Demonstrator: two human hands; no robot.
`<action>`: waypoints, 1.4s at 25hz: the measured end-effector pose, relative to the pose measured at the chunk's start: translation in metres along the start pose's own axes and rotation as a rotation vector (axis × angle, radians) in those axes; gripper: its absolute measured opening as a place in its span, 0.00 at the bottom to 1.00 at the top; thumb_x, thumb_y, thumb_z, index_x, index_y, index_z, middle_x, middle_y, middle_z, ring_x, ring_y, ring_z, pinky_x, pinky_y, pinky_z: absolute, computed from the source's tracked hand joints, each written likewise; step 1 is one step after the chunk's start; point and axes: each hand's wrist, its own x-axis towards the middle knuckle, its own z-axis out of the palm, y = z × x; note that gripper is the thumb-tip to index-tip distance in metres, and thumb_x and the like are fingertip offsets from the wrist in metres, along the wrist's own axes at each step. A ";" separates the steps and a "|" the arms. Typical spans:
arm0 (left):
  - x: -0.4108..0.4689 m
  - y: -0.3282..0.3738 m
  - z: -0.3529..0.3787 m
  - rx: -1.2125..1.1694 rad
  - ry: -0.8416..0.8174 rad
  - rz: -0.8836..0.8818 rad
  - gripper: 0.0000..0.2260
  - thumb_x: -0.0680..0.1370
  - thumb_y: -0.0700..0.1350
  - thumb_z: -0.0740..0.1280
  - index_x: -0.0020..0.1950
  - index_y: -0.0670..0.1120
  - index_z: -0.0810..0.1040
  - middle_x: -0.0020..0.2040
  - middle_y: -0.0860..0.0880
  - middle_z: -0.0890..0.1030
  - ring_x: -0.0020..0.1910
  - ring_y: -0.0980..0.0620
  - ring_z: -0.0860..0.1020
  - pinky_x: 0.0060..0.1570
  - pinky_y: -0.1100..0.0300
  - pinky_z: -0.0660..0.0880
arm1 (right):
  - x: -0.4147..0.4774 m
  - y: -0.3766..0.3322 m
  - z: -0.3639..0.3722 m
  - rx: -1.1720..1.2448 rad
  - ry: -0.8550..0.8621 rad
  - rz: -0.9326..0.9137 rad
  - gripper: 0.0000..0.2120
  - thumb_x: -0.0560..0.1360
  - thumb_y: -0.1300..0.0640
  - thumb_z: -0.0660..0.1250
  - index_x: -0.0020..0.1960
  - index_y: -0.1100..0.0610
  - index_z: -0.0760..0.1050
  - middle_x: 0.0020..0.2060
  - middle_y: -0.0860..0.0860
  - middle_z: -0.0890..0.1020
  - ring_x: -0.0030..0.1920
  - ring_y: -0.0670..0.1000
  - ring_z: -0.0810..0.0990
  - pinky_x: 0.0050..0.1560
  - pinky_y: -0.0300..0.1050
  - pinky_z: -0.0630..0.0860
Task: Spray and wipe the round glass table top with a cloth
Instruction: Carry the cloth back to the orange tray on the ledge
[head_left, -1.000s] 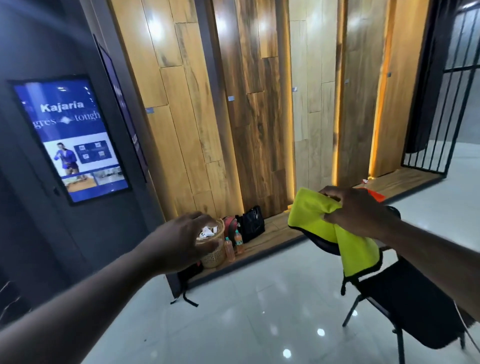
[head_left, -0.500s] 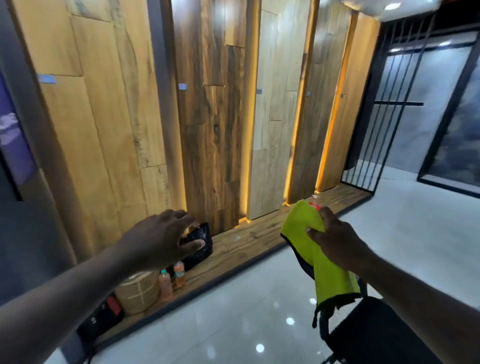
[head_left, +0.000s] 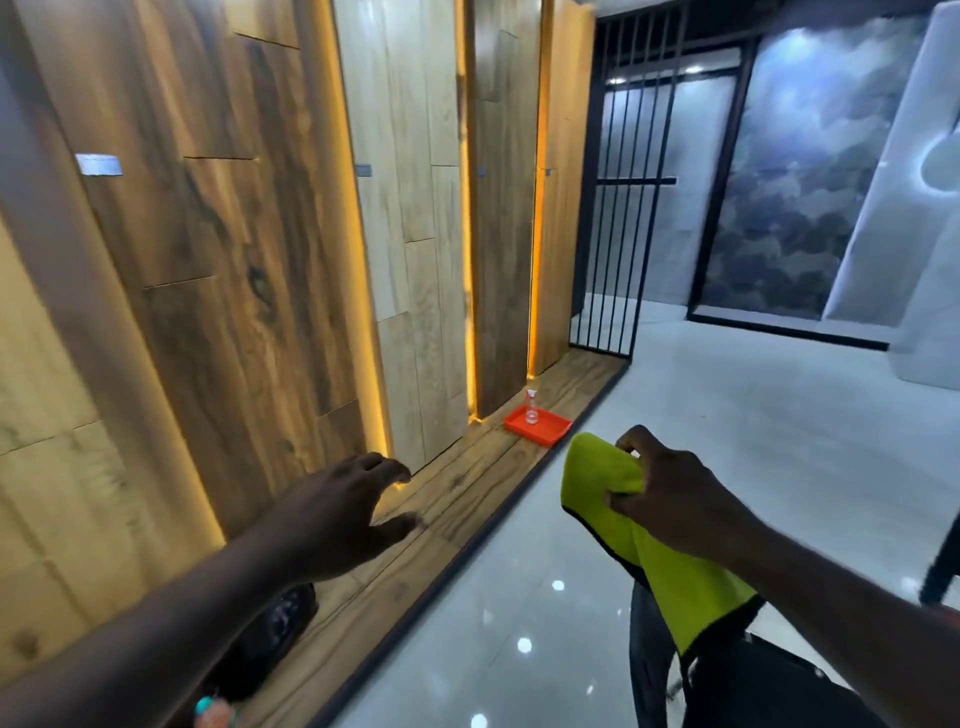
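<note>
Gripping yellow-green cloth (head_left: 680, 592) in curled right hand (head_left: 675, 499); holding left hand (head_left: 337, 512) out, fingers spread, empty; ahead, spray bottle (head_left: 531, 410) upright in orange tray (head_left: 537, 439)

I see the spray bottle (head_left: 531, 410) upright in tray (head_left: 545, 434), which sits at the far end of ledge (head_left: 467, 488) below wall panels (head_left: 415, 208); barred gate (head_left: 615, 234) behind it. Left hand (head_left: 337, 512) over the near ledge; right hand (head_left: 675, 501), holding cloth (head_left: 597, 478), to its right over floor (head_left: 753, 441)
</note>
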 end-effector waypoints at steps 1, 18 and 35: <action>0.038 -0.012 0.007 -0.004 -0.011 0.000 0.31 0.79 0.68 0.60 0.79 0.55 0.66 0.77 0.54 0.70 0.67 0.56 0.75 0.56 0.66 0.73 | 0.037 0.008 0.007 0.018 -0.001 0.013 0.21 0.76 0.46 0.76 0.61 0.44 0.67 0.46 0.49 0.79 0.50 0.58 0.80 0.51 0.50 0.79; 0.619 -0.211 0.065 -0.081 -0.050 0.158 0.33 0.77 0.72 0.56 0.78 0.58 0.65 0.77 0.56 0.69 0.64 0.60 0.73 0.61 0.64 0.74 | 0.599 0.065 0.030 0.021 0.105 0.166 0.22 0.72 0.50 0.79 0.63 0.44 0.78 0.55 0.51 0.85 0.55 0.57 0.84 0.55 0.54 0.83; 1.199 -0.145 0.165 -0.159 -0.113 0.290 0.28 0.79 0.68 0.63 0.74 0.55 0.71 0.72 0.53 0.75 0.58 0.56 0.76 0.54 0.58 0.74 | 1.029 0.318 -0.029 -0.010 0.131 0.401 0.19 0.64 0.50 0.82 0.47 0.35 0.78 0.42 0.37 0.82 0.49 0.50 0.84 0.50 0.51 0.84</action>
